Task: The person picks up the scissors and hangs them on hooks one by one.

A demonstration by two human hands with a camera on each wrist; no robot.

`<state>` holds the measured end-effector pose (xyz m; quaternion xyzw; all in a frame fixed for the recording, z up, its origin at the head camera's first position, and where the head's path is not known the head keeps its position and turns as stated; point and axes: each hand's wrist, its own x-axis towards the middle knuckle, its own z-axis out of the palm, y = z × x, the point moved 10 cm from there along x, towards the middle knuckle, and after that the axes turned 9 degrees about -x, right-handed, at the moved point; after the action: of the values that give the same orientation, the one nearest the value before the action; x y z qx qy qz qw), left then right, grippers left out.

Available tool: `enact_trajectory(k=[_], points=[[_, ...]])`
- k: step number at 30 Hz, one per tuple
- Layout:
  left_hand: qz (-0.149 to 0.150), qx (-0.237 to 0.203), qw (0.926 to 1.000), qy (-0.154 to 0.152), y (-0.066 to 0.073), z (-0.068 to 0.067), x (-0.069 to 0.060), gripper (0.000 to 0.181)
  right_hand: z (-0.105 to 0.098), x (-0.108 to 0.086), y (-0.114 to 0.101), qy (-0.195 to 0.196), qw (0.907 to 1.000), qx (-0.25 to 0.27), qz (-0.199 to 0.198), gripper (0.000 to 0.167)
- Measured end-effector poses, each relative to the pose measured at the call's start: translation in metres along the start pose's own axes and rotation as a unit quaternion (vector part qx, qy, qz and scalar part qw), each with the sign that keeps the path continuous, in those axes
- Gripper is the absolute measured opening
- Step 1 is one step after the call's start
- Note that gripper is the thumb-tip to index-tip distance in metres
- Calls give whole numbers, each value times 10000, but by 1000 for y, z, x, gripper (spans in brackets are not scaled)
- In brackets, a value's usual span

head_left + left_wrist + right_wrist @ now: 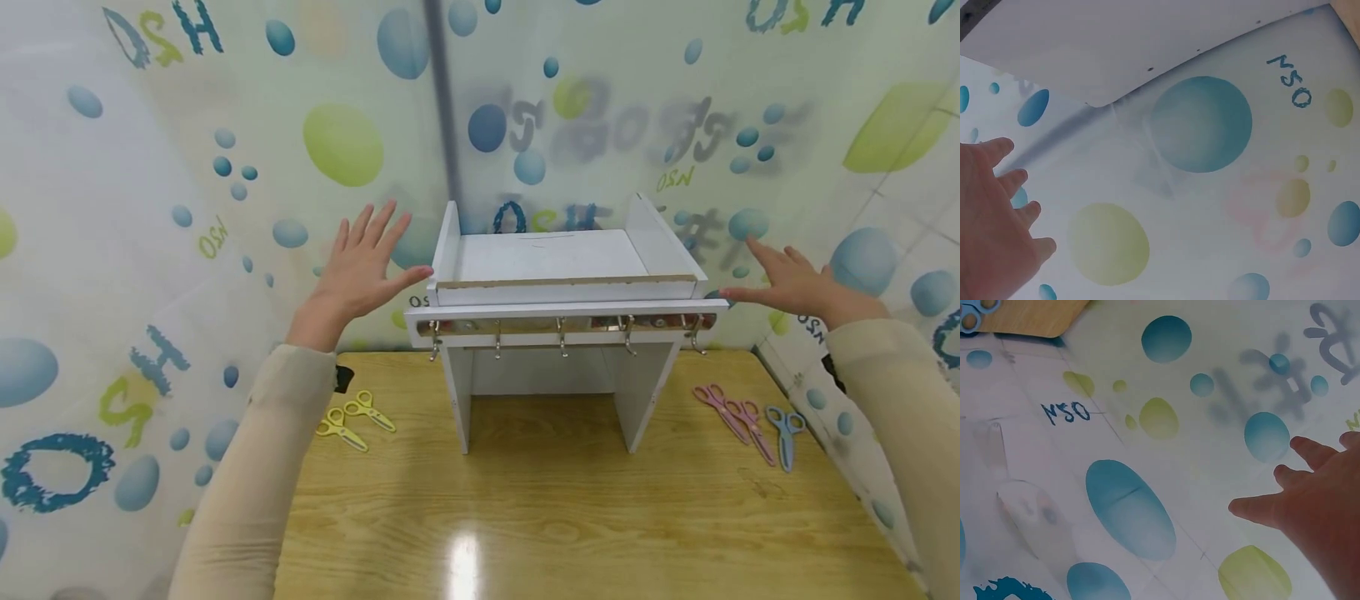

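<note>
A white shelf unit (566, 293) with a row of metal hooks (562, 333) along its front stands at the back of the wooden table. Left of it, my left hand (354, 275) is raised with fingers spread, its thumb tip close to the shelf's side. My right hand (798, 283) is held up on the other side, fingers extended, holding nothing. Two yellow scissors (367, 410) lie below the left hand. Two pink scissors (723, 412) and a blue pair (785, 435) rest at the table's right. The left wrist view shows that hand (997, 219) beside the white panel (1085, 50).
Patterned curtains (345, 142) with blue and green dots surround the table on the back and both sides. The wooden tabletop (555, 517) extends in front of the shelf. A small black item (343, 378) shows beside the left sleeve.
</note>
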<state>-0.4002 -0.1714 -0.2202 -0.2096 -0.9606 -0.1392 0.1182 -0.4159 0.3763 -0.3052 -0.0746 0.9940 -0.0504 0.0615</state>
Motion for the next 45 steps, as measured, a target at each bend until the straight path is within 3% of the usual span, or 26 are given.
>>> enact_trajectory(k=[8,17,34,45], points=[[333,95,9994,30,23,-2,-4,97,10,-1,3,-67,10000,35,-12,106],[597,167,9981,48,40,1,-8,97,19,0,6,-44,10000,37,-50,106],[890,44,9960,45,59,8,-16,89,37,-3,10,-95,9997,213,7,106],[1082,-153,9940,32,66,15,-19,87,53,-1,11,-121,9997,122,-173,106]])
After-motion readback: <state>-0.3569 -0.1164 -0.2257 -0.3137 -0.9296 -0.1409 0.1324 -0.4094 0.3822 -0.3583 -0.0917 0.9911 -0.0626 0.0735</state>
